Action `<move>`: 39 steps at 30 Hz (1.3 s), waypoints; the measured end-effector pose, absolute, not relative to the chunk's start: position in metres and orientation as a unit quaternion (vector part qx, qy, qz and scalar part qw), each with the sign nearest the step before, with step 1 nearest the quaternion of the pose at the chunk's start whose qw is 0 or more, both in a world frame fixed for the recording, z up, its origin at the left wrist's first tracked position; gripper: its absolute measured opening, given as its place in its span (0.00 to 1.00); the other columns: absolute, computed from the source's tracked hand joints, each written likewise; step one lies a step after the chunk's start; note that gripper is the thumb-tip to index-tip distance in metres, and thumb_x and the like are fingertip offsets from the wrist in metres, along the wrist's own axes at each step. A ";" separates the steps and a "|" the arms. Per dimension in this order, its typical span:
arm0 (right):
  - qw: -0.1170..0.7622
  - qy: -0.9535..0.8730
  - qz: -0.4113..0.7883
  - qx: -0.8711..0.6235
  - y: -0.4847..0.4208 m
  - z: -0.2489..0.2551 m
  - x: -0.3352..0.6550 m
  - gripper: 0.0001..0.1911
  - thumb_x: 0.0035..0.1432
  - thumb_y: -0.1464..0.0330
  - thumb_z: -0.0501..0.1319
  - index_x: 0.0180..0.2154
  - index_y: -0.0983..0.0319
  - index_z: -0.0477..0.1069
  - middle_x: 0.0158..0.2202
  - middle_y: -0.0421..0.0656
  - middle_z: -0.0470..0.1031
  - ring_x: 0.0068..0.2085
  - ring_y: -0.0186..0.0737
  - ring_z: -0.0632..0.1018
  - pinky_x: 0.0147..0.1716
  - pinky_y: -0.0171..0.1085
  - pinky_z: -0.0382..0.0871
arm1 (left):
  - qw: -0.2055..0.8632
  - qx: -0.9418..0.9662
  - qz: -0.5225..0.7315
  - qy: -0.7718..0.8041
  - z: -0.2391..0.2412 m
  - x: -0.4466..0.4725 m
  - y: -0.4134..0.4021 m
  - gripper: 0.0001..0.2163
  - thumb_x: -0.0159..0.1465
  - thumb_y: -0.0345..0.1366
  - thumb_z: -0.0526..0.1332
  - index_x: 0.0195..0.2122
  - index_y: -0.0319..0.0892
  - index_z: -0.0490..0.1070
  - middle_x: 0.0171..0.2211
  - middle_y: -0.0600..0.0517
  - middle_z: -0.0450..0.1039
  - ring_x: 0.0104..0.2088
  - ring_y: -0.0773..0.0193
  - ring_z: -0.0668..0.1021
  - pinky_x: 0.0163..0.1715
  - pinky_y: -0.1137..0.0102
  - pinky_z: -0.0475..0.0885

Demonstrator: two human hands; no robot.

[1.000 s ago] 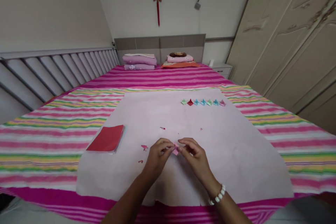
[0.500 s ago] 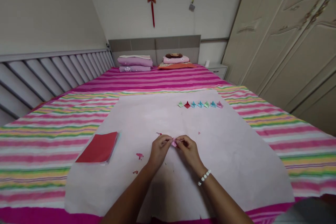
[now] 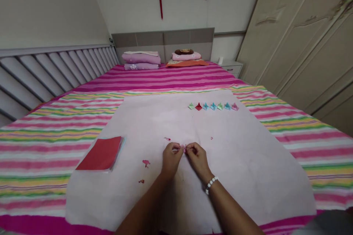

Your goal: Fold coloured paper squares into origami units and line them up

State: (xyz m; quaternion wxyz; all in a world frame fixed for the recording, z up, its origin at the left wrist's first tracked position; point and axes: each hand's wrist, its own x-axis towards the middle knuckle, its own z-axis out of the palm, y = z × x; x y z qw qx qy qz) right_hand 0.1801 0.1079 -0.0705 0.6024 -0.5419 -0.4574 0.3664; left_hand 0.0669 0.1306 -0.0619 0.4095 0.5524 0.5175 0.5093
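Observation:
Both my hands meet over the middle of a pale pink sheet [image 3: 248,176] spread on the bed. My left hand [image 3: 171,158] and my right hand [image 3: 196,158] each pinch one side of a small pink folded paper piece [image 3: 184,148], fingers closed on it. A white bead bracelet [image 3: 211,184] circles my right wrist. Beyond the hands, a row of several small folded paper shapes [image 3: 213,106] in green, red, blue and pink lies on the sheet. A stack of red square papers [image 3: 100,153] rests to the left.
Small red paper scraps [image 3: 145,162] lie near my left hand. The bed has a striped pink cover [image 3: 41,132]. Folded blankets [image 3: 141,60] and a pillow [image 3: 184,58] sit at the headboard. A slatted rail [image 3: 41,77] runs along the left, a wardrobe [image 3: 303,36] on the right.
My hands moved farther out over the sheet and drew closer together on the pink paper piece. The view shifted slightly.

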 end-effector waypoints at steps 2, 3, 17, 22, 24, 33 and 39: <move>0.602 -0.460 0.363 -0.542 0.108 -0.072 0.180 0.05 0.48 0.66 0.60 0.25 0.61 0.69 0.22 0.38 0.70 0.24 0.36 0.69 0.25 0.34 0.62 | 0.400 0.552 0.512 0.523 -0.065 0.069 0.131 0.03 0.53 0.34 0.62 0.26 0.40 0.69 0.27 0.53 0.72 0.31 0.64 0.75 0.35 0.68 0.72; 0.603 -0.461 0.361 -0.543 0.107 -0.073 0.180 0.04 0.48 0.67 0.60 0.25 0.61 0.69 0.21 0.37 0.70 0.24 0.36 0.68 0.25 0.34 0.62 | 0.394 0.552 0.513 0.526 -0.067 0.069 0.131 0.03 0.53 0.33 0.61 0.26 0.40 0.69 0.27 0.53 0.72 0.30 0.64 0.75 0.35 0.68 0.72; 0.612 -0.513 0.301 -0.521 0.109 -0.076 0.183 0.10 0.48 0.74 0.54 0.25 0.59 0.73 0.29 0.41 0.72 0.34 0.41 0.73 0.37 0.39 0.66 | 0.300 0.665 0.486 0.481 -0.079 0.060 0.127 0.13 0.51 0.21 0.55 0.31 0.41 0.76 0.41 0.47 0.68 0.43 0.59 0.74 0.41 0.65 0.72; 0.610 -0.530 0.278 -0.520 0.107 -0.076 0.180 0.11 0.49 0.76 0.53 0.26 0.60 0.73 0.31 0.43 0.71 0.36 0.42 0.73 0.39 0.40 0.66 | 0.258 0.689 0.473 0.485 -0.085 0.063 0.126 0.16 0.52 0.20 0.53 0.34 0.41 0.76 0.44 0.46 0.67 0.45 0.58 0.74 0.47 0.62 0.71; 0.607 -0.536 0.271 -0.521 0.106 -0.077 0.180 0.11 0.51 0.76 0.53 0.27 0.60 0.73 0.32 0.44 0.71 0.37 0.42 0.73 0.40 0.41 0.66 | 0.245 0.696 0.466 0.489 -0.087 0.064 0.126 0.15 0.54 0.20 0.53 0.36 0.40 0.76 0.44 0.45 0.67 0.45 0.58 0.74 0.47 0.62 0.71; 0.576 -0.579 0.233 -0.528 0.106 -0.080 0.179 0.09 0.55 0.75 0.54 0.31 0.61 0.73 0.34 0.44 0.71 0.37 0.42 0.73 0.38 0.40 0.68 | 0.195 0.735 0.422 0.494 -0.095 0.066 0.127 0.13 0.62 0.28 0.53 0.41 0.41 0.76 0.46 0.44 0.68 0.44 0.58 0.74 0.47 0.61 0.72; 0.543 -0.615 0.183 -0.542 0.106 -0.082 0.175 0.11 0.56 0.77 0.53 0.35 0.61 0.72 0.35 0.45 0.69 0.38 0.41 0.72 0.39 0.39 0.69 | 0.153 0.754 0.410 0.491 -0.101 0.066 0.126 0.15 0.64 0.31 0.51 0.47 0.38 0.74 0.50 0.40 0.67 0.48 0.54 0.72 0.50 0.55 0.70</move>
